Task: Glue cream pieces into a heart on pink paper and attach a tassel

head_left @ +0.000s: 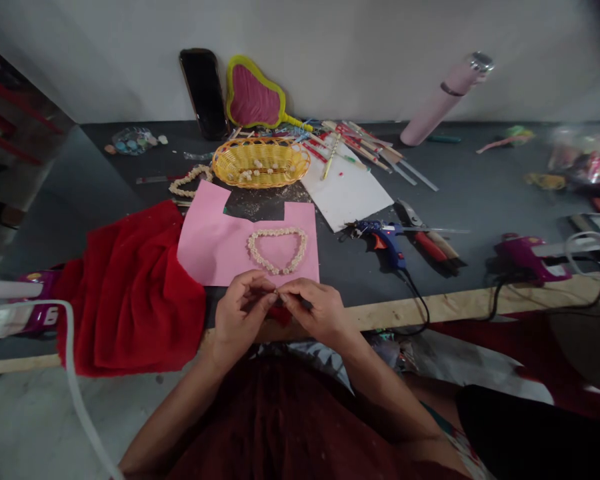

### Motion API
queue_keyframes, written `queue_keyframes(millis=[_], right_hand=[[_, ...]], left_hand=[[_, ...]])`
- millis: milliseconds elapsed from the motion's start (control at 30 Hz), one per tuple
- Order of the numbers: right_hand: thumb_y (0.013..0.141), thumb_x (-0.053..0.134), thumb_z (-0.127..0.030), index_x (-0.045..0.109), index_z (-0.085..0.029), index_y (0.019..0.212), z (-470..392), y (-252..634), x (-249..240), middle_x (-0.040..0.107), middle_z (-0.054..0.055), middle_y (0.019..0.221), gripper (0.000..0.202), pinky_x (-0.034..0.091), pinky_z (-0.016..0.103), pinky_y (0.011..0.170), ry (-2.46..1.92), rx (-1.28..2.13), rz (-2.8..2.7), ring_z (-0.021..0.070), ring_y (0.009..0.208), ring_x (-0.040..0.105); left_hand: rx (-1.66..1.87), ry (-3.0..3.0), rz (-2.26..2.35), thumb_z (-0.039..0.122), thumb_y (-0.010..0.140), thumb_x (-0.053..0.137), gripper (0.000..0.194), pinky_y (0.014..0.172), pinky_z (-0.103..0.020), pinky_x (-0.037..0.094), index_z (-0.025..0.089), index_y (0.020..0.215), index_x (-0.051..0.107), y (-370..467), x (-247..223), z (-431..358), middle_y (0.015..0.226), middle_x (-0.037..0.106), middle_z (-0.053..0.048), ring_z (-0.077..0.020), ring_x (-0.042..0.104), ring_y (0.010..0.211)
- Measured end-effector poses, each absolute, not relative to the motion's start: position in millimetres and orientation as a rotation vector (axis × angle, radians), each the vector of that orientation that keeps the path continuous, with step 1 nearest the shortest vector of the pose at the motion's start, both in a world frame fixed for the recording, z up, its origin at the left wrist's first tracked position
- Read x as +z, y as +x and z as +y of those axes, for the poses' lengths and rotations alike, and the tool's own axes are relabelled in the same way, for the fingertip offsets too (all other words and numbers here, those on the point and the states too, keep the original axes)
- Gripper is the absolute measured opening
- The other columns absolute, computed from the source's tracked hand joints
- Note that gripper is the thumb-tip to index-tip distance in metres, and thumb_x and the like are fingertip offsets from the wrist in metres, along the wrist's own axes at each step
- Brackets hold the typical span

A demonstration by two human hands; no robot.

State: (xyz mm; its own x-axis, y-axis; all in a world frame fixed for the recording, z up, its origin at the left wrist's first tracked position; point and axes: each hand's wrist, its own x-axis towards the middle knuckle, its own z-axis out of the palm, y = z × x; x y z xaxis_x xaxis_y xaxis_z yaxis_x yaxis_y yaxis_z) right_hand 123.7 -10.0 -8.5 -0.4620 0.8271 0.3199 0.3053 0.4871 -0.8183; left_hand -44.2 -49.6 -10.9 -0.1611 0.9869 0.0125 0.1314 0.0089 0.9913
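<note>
My left hand [243, 313] and my right hand [316, 308] meet at the fingertips above the table's front edge, both pinched closed. Whatever lies between the fingertips is too small to name. Just beyond them, a ring of small cream pieces [301, 248] rests on a pink sheet [210, 240] with a notch cut in its far side. A second cream string [180, 183] lies behind the sheet at the left. The yellow woven basket [225, 175] behind the sheet holds several small cream pieces.
Red cloth [135, 293] covers the left front. To the right are a blue glue gun [393, 247] with a cord, red-handled pliers [430, 247] and white paper [350, 193]. A phone [204, 93], yellow-rimmed fan [255, 97] and pink bottle [440, 103] stand at the wall.
</note>
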Motion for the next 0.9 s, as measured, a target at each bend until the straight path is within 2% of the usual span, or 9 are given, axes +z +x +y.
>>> queue_keyframes(millis=[167, 367, 567, 900], right_hand=[[0.092, 0.052, -0.02, 0.066, -0.022, 0.099, -9.4, 125.3, -9.7, 0.072, 0.003, 0.091, 0.016, 0.055, 0.025, 0.077, -0.959, 0.887, -1.969, 0.0134, 0.083, 0.068], [0.092, 0.052, -0.02, 0.066, -0.023, 0.097, -10.4, 123.1, -4.9, 0.072, 0.002, 0.088, 0.016, 0.055, 0.025, 0.075, -0.967, 0.844, -1.95, 0.0133, 0.081, 0.068], [0.091, 0.052, -0.018, 0.065, -0.023, 0.097, -15.0, 119.5, -7.2, 0.072, 0.003, 0.089, 0.015, 0.054, 0.025, 0.076, -0.961, 0.762, -1.91, 0.0135, 0.082, 0.068], [0.091, 0.052, -0.019, 0.064, -0.024, 0.096, -18.7, 117.8, -9.4, 0.071, 0.002, 0.087, 0.014, 0.054, 0.027, 0.076, -1.037, 0.754, -1.863, 0.0139, 0.08, 0.067]], left_hand=[[1.238, 1.137, 1.335, 0.023, 0.078, 0.069, 0.038, 0.075, -0.024, 0.055, 0.021, 0.114, 0.056, -44.2, -10.1, -49.7, 0.101, 0.069, -0.006, -0.0148, 0.066, 0.091], [1.293, 0.96, 1.216, 0.024, 0.075, 0.073, 0.038, 0.079, -0.027, 0.055, 0.02, 0.109, 0.057, -39.4, -13.1, -47.3, 0.094, 0.069, -0.004, -0.0143, 0.066, 0.087], [1.317, 0.862, 1.183, 0.024, 0.075, 0.074, 0.037, 0.08, -0.025, 0.053, 0.021, 0.108, 0.06, -33.6, -19.2, -48.4, 0.097, 0.066, -0.004, -0.0126, 0.063, 0.086], [1.194, 1.026, 1.274, 0.032, 0.08, 0.067, 0.031, 0.083, -0.028, 0.054, 0.02, 0.109, 0.065, -34.9, -16.4, -48.5, 0.1, 0.07, -0.005, -0.0158, 0.065, 0.091]])
